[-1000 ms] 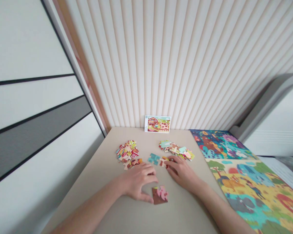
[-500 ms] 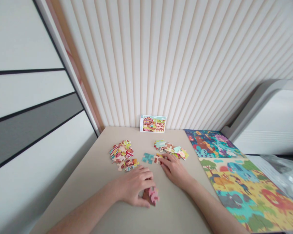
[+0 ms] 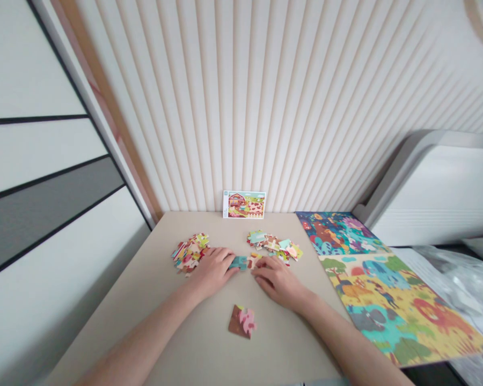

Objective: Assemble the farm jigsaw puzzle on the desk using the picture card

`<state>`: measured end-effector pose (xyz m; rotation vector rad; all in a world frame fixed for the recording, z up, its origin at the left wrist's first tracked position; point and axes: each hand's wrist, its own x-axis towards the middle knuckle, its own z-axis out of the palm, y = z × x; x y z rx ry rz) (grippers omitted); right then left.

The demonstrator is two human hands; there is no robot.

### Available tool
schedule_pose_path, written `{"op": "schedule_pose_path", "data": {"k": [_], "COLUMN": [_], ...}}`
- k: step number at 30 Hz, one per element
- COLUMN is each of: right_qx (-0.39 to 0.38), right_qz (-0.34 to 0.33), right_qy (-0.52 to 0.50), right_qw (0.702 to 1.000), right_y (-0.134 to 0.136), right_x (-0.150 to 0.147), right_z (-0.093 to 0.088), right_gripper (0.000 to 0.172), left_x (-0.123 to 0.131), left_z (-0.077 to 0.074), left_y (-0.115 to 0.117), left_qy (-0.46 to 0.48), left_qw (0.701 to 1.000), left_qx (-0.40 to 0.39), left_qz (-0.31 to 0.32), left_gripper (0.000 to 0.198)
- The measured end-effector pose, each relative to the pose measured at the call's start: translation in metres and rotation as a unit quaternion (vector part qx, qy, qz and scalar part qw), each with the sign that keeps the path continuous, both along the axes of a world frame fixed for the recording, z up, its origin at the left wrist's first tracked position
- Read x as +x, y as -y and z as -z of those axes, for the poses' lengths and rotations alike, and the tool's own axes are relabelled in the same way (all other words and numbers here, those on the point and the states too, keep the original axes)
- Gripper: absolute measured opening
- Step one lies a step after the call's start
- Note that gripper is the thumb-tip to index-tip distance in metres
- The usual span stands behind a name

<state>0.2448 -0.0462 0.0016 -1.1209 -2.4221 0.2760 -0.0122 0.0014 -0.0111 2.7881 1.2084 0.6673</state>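
Two teal jigsaw puzzle pieces [image 3: 238, 262], seemingly joined, lie flat at mid-table. My left hand [image 3: 214, 271] has its fingertips and thumb closed about their left end. Beside their right end is a brown-and-white puzzle piece [image 3: 253, 261], held at its near right side by the bent fingers of my right hand [image 3: 279, 279]. Whether the teal and brown-and-white pieces interlock, I cannot tell. Closer to me lies a brown puzzle section with a pink pig [image 3: 243, 321], untouched. A loose pile of puzzle pieces [image 3: 190, 252] is partly behind my left hand.
Another pile of pieces [image 3: 271, 242] lies beyond my right hand. A farm picture card [image 3: 244, 205] leans on the ribbed wall at the back. Two finished-looking puzzles, one dark blue [image 3: 338, 233] and one with animals [image 3: 398, 311], lie at right, near clear plastic wrapping [image 3: 462, 284].
My left hand has let go of the pink-and-brown section and moved forward to the teal pieces. My right hand stays at the brown-and-white piece. The view has shifted slightly.
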Motion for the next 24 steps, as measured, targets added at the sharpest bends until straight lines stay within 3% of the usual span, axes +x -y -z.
{"op": "schedule_pose_path", "data": {"k": [5, 11, 15, 20, 24], "right_qx": [0.009, 0.028, 0.05, 0.094, 0.078], "right_qz": [0.008, 0.083, 0.161, 0.282, 0.299], "right_qy": [-0.008, -0.011, -0.006, -0.021, -0.048], "right_qw": [1.0, 0.996, 0.986, 0.955, 0.95], "right_y": [0.0, -0.01, -0.019, -0.04, -0.056], "right_x": [0.003, 0.012, 0.028, 0.072, 0.098], "right_z": [-0.008, -0.006, -0.001, 0.002, 0.009], "right_gripper": [0.024, 0.024, 0.026, 0.031, 0.034], "left_x": [0.004, 0.006, 0.008, 0.011, 0.011], "left_z": [0.001, -0.002, 0.0, 0.003, 0.002], "left_y": [-0.012, -0.015, 0.005, 0.02, 0.021], "left_qy": [0.034, 0.042, 0.021, 0.022, 0.025], "left_qw": [0.999, 0.989, 0.994, 0.999, 1.0], "left_qx": [0.01, 0.057, 0.043, 0.014, 0.0], "left_qz": [-0.028, -0.127, -0.097, -0.043, -0.019], "left_gripper": [0.033, 0.022, 0.022, 0.032, 0.032]}}
